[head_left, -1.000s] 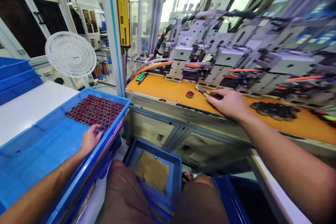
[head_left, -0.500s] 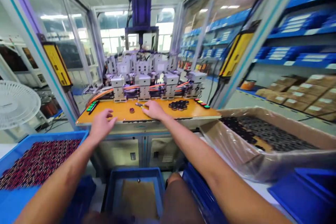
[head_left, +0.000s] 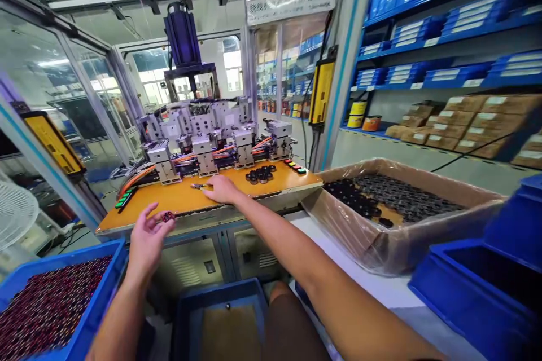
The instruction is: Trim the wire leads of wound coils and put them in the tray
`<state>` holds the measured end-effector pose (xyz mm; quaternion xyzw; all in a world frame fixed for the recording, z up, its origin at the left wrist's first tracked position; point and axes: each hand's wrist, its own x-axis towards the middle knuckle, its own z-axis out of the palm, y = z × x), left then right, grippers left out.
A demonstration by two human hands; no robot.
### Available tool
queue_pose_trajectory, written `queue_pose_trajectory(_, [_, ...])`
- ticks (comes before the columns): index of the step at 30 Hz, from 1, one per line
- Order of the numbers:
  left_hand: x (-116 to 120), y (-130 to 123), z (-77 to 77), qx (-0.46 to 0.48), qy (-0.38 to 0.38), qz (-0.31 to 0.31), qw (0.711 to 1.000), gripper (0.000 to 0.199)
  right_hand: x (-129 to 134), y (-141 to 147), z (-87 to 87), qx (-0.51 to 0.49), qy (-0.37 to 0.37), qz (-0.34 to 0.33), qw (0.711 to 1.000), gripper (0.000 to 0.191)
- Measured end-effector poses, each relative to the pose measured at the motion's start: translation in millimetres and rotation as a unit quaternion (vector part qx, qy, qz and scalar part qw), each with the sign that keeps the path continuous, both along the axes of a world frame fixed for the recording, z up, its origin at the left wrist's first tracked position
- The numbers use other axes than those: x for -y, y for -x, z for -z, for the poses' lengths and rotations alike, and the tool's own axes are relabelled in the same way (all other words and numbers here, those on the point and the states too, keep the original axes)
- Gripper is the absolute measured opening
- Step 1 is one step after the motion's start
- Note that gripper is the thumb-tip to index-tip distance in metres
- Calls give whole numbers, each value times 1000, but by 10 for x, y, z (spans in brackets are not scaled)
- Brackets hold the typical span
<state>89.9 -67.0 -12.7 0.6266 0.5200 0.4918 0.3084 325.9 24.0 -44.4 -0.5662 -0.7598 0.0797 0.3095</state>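
Left hand [head_left: 146, 238]: grip pinching small red part [head_left: 167, 216], near front edge of worktop [head_left: 157, 196]; slack pinch could drop it. Right hand [head_left: 223, 188]: grip closed around pliers [head_left: 200, 186].

red part [head_left: 168, 216] lifted, in left grip [head_left: 146, 235]

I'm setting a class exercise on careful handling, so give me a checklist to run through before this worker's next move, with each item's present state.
1. Small red-and-black part in the left hand: ok, held at the fingertips.
2. Right hand on the pliers: ok, it covers part of the handles.
3. Pliers shut: cannot tell, too small to see.
4. Black round parts clear of the right hand: ok, clustered to its right on the orange worktop.
5. Lower blue tray free of loose pieces: not ok, a small piece shows in it.
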Motion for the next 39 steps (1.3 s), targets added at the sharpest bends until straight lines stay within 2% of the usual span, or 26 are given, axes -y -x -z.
queue_pose_trajectory(4, [912,174,177,65,17,1,998,76,233,36,-89,-56,-49,-19,997,25])
queue_pose_trajectory(7, [1476,217,318,49,-39,1,998,65,769,159,-153,-107,-92,-62,988,32])
queue_pose_trajectory(9, [1762,244,398,5,-97,8,995,62,1292,245,-187,-130,-107,-137,976,36])
queue_pose_trajectory(10, [1874,258,434,-16,-118,14,993,63,1568,276,-202,-134,-115,-202,963,34])
queue_pose_trajectory(11, [1967,270,468,-33,-134,24,990,66,1832,298,-213,-133,-144,-295,935,31])
queue_pose_trajectory(12, [2040,278,499,-44,-144,36,988,70,2068,311,-219,-107,-160,-355,915,28])
queue_pose_trajectory(14, [2137,279,554,-51,-158,54,985,75,2421,313,-206,-24,-154,-393,906,23])
queue_pose_trajectory(15, [2165,270,577,-49,-161,62,984,77,2534,304,-188,24,-135,-389,911,20])
queue_pose_trajectory(18, [2203,217,625,-33,-159,71,984,79,2694,236,-125,100,-74,-393,911,16])
queue_pose_trajectory(21, [2211,161,641,-6,-137,51,989,77,2776,144,-125,67,-30,-417,906,22])
queue_pose_trajectory(25, [2220,130,626,67,-66,17,995,70,2948,98,-137,-18,-6,-464,885,25])
queue_pose_trajectory(29, [2253,123,617,125,-30,23,991,66,3099,177,91,-66,13,-485,872,25])
queue_pose_trajectory(32, [2298,115,642,112,-37,26,993,70,3083,214,300,-110,93,-497,855,21])
queue_pose_trajectory(34, [2331,103,665,85,-61,28,994,74,2998,214,356,-180,161,-456,856,12])
queue_pose_trajectory(36, [2358,86,684,59,-94,38,993,79,2897,235,339,-293,229,-362,855,30])
queue_pose_trajectory(37, [2367,76,692,50,-107,48,992,81,2857,265,317,-350,264,-313,843,37])
queue_pose_trajectory(39, [2376,58,704,39,-127,69,989,83,2819,369,286,-450,332,-253,789,42])
